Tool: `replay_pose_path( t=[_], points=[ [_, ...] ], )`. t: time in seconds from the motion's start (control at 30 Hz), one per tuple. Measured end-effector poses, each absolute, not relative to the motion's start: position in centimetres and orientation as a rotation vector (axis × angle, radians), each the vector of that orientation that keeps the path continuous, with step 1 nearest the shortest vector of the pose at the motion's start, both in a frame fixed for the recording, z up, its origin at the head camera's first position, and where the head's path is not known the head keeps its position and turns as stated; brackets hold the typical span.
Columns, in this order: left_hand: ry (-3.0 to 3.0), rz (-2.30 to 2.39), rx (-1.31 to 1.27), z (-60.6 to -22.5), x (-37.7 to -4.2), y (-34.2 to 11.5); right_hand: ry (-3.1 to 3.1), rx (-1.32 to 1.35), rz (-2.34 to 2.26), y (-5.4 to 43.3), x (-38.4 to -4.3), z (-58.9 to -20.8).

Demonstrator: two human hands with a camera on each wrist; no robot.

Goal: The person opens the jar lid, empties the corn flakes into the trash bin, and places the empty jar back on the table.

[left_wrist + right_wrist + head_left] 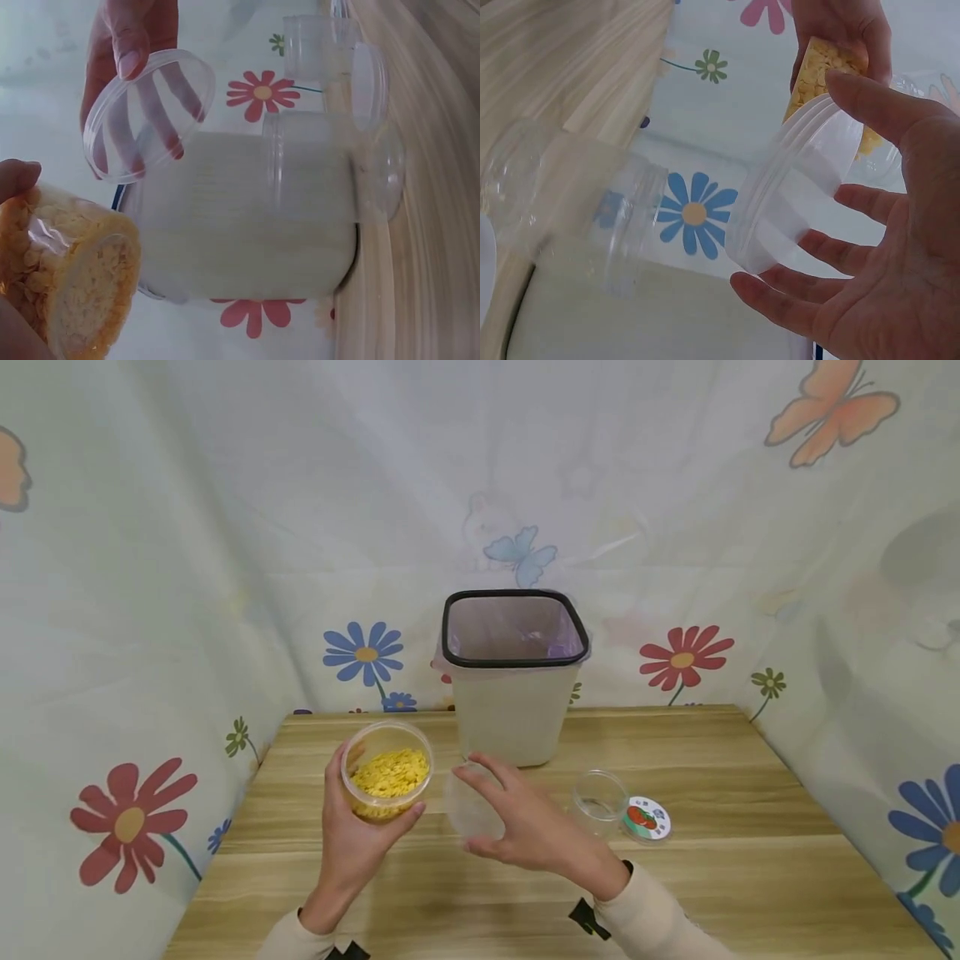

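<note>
My left hand (352,835) grips a clear plastic jar (386,772) part full of yellow flakes (392,774), its mouth tilted toward the head camera. To the right of it, my right hand (525,822) holds a clear round lid (150,116) by the rim, thumb on one side and spread fingers on the other. In the right wrist view the lid (795,180) looks whitish and stands apart from the jar of flakes. Below the right hand, a clear jar (311,165) stands on the table, mostly hidden in the head view.
Another clear jar (600,797) stands right of my right hand, beside a white lid (647,820) with a red and green print. A cream bin (510,718) with a black rim and a purple liner stands at the back of the wooden table (675,893). Flower-printed cloth (375,527) surrounds the table.
</note>
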State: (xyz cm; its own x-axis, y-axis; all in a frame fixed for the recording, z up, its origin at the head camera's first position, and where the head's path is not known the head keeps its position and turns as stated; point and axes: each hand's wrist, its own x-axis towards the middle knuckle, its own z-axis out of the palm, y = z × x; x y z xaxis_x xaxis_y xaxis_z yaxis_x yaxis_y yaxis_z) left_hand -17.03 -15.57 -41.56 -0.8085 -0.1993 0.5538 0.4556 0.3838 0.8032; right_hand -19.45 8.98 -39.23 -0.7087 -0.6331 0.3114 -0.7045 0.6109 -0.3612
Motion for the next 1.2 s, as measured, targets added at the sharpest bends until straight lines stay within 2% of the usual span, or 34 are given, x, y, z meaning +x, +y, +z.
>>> replay_pose_path(
  t=[0.9,1.2],
  points=[
    [-1.998,-1.464,0.056,-42.1,-15.9,-20.9,-2.823,1.207,0.451,1.7,-21.4,-43.1],
    [-2.035,-1.456,0.157,-42.0,-15.6,-21.9,-2.767,1.248,0.453,0.4,-21.2,-43.1]
  ],
)
